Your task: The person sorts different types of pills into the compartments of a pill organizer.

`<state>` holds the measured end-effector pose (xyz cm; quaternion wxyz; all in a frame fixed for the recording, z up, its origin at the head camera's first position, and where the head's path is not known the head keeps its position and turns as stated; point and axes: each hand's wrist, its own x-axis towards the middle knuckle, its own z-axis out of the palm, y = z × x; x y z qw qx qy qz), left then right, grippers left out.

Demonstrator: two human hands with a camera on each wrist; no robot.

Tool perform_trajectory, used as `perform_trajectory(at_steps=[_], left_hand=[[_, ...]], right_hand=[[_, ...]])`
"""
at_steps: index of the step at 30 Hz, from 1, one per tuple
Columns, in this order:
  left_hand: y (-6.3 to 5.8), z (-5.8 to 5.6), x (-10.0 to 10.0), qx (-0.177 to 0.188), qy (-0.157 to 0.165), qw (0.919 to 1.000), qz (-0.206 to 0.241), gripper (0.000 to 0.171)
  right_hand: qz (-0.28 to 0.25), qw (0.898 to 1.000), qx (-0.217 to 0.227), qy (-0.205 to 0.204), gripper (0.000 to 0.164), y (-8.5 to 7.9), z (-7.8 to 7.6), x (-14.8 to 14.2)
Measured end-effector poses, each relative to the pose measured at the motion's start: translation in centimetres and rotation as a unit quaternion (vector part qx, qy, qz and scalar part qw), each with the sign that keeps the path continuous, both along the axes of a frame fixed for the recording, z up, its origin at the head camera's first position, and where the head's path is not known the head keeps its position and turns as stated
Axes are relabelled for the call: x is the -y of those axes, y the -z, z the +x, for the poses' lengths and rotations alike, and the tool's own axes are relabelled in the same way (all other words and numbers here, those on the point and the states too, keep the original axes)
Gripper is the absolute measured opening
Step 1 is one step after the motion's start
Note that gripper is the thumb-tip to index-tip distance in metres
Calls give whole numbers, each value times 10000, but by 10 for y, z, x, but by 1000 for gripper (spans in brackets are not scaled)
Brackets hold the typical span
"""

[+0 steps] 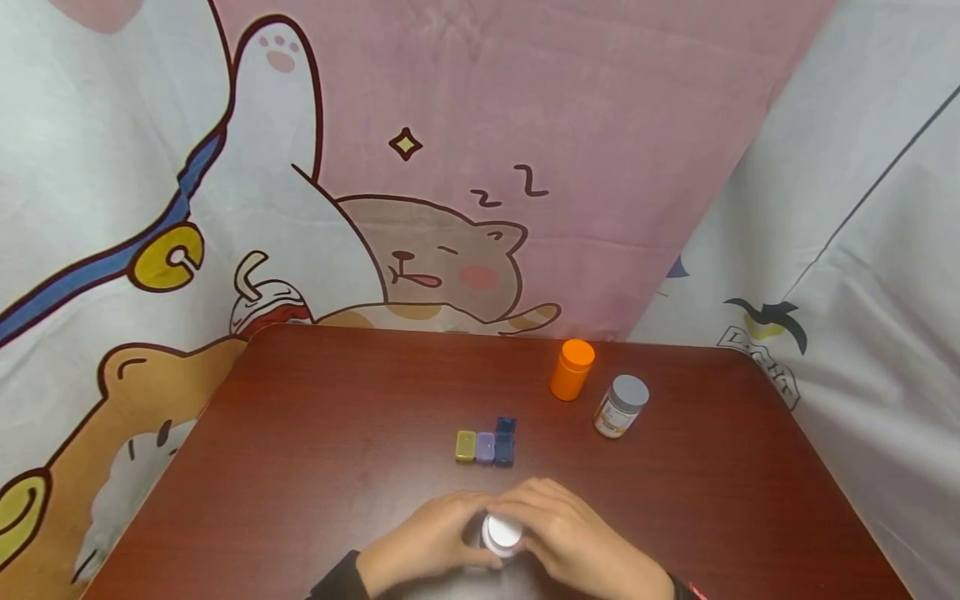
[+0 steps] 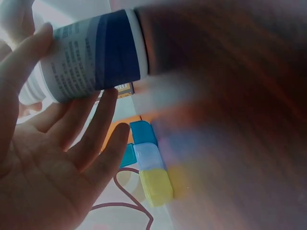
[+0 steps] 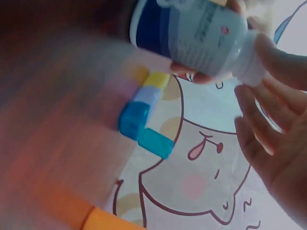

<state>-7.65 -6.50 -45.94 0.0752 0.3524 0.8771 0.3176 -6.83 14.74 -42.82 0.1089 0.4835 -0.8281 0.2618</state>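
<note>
A white pill bottle [image 1: 501, 546] with a dark blue band stands at the near side of the table, between both hands. My left hand [image 1: 431, 533] grips its body from the left, thumb on one side and fingers round the other. At the white cap [image 3: 250, 57], my right hand [image 1: 566, 533] pinches with thumb and fingertips. Just beyond the hands lies a small pill box [image 1: 485, 447] with yellow, lilac and dark blue compartments. The blue compartment's lid [image 1: 506, 426] is flipped up toward the back; the yellow and lilac lids are down.
An orange bottle [image 1: 572, 371] stands toward the back right of the brown table [image 1: 322, 433]. Nearer and to its right is a white jar [image 1: 621, 407] with a grey lid. A cloth [image 1: 637, 125] printed with cartoon animals hangs behind the table.
</note>
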Motion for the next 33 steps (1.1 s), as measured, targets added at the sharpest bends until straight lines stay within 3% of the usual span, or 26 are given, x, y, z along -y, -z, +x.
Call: perform_trajectory(at_steps=[5, 8, 14, 19, 27, 33], left_hand=[[0, -1, 1, 95, -20, 10000, -19, 59], [1, -1, 1, 27, -17, 10000, 19, 61], [4, -1, 0, -93, -105, 9999, -14, 68], [5, 0, 0, 7, -202, 9998, -43, 64], [5, -1, 1, 175, -160, 9997, 85, 57], [6, -1, 1, 192, -180, 9996, 86, 57]], right_hand=[[121, 9997, -54, -203, 45, -4, -1, 1], [194, 9993, 316, -74, 45, -5, 2, 1], [-36, 9923, 697, 1020, 52, 3, 14, 4], [-893, 9732, 981, 1880, 48, 13, 27, 8], [-1621, 9586, 302, 2322, 45, 27, 35, 4], [-1701, 9569, 248, 2341, 38, 31, 35, 4]])
